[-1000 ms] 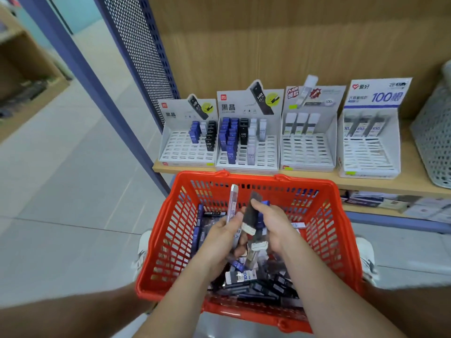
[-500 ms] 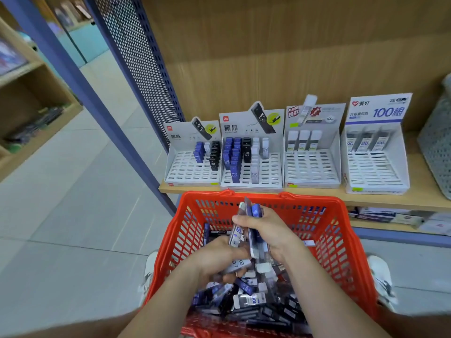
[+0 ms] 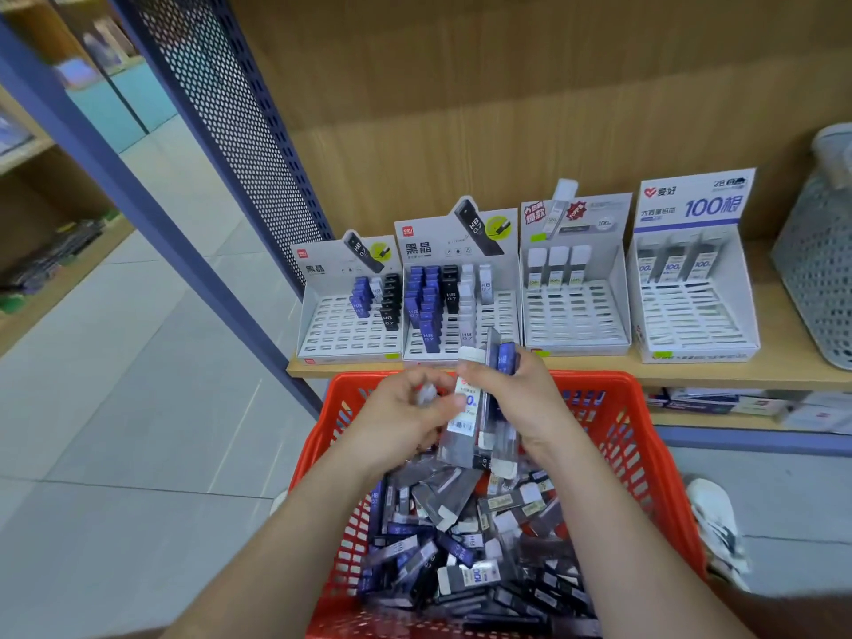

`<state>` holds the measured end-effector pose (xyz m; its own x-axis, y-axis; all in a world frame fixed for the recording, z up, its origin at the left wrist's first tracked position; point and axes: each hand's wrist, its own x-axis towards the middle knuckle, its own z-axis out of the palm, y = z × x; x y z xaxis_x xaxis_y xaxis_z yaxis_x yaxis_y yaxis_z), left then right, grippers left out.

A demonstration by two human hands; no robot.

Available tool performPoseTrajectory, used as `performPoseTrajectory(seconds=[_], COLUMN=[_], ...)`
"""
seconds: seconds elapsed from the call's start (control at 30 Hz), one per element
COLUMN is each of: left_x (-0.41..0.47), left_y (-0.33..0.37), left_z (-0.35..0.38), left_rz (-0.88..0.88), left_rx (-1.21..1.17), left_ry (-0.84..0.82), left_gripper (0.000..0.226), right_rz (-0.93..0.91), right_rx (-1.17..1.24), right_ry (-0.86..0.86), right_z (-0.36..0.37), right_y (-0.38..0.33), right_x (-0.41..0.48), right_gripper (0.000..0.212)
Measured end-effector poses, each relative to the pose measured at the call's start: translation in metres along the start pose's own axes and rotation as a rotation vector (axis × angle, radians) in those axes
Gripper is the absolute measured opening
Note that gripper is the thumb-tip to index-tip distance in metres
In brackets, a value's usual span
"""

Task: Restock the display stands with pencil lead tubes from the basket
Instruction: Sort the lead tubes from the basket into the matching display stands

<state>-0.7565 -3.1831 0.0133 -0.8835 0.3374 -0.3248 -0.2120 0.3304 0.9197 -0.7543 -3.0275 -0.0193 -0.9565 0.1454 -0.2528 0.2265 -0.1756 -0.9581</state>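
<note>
Clear pencil lead tubes (image 3: 475,408), gripped upright by the right hand (image 3: 525,398) over the red basket (image 3: 599,378), run 12-to-6; the part-filled display stand (image 3: 502,313) lies at 12. At 9 the left hand (image 3: 405,410) curls alongside, hold unclear.

Light wooden shelf board (image 3: 779,348): four white cardboard slotted display stands in row. First stand (image 3: 341,334), second stand (image 3: 424,251) part-filled with blue, black, white tubes (image 3: 428,311). Third stand (image 3: 571,320), fourth stand (image 3: 691,320): back row only. Grey perforated plastic basket (image 3: 816,279) far right.
</note>
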Motion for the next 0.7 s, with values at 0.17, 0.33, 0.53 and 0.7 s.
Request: performPoseTrajectory(seconds=[0.17,0.33,0.53,0.7], left_x=[0.016,0.042,0.08,0.122], left_y=[0.022,0.042,0.067,0.089], left_z=[0.009,0.022,0.057,0.069], left_rz=[0.096,0.26,0.331,0.362], left_rx=[-0.054,-0.11,-0.154,0.027], left_ry=[0.022,0.189,0.175,0.278], left_gripper=[0.049,0.049,0.053,0.015], right_rz=[0.078,0.066,-0.031,-0.073], right_rx=[0.114,0.026,0.176,0.373], right_ry=[-0.003,-0.203,-0.021,0.234], right_z=[-0.009,-0.041,-0.061,-0.092], right_y=[-0.018,-0.023,-0.017,-0.009], right_x=[-0.006,-0.006,0.016,0.031], right_gripper=[0.006,0.01,0.016,0.018])
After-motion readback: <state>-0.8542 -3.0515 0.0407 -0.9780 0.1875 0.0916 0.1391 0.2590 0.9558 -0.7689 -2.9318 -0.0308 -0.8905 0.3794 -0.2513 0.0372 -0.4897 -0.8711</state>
